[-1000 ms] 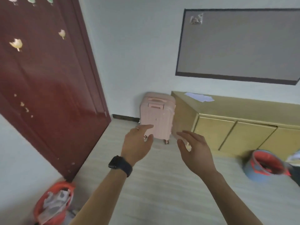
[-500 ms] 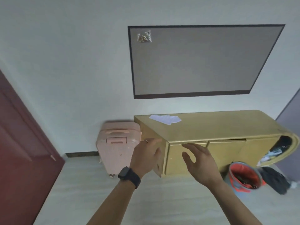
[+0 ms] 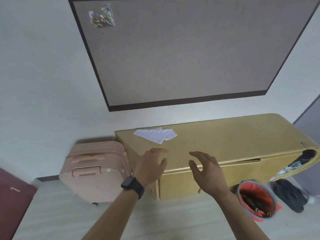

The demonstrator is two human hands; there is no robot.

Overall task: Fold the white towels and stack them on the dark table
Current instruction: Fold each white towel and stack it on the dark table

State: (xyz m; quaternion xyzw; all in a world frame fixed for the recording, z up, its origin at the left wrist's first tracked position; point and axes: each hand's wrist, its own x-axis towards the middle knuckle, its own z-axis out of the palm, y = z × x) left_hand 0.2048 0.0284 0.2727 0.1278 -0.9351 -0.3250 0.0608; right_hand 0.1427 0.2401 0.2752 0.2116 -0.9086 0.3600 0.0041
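Head view, looking down a pale wall to the floor, with both arms reaching forward. The left hand is up in front of the near left corner of a yellow cabinet, fingers straight and close together, thumb out to the side, holding nothing. There's a black watch on that wrist and a thin ring on one finger. The right hand is level with it and just apart from it, fingers spread and loosely bent, and it grips nothing either. Both palms face away from the camera.

One white towel lies on top of the cabinet, near its left end and towards the wall. It's flat but untidy, with one layer lapping over another at an angle. Neither hand touches it, and it shows just above the left hand's fingertips.

A pink suitcase stands on the floor tight against the cabinet's left end. Right of the right forearm sits a round bucket with an orange lining, and what's inside is too dark to make out. Beside it a dark bundle lies on the floor under the cabinet's open right end. Up on the wall hangs a big grey board with a dark frame, and a small clear bag is pinned near its top left corner. The edge of a dark red door shows at the lower left.
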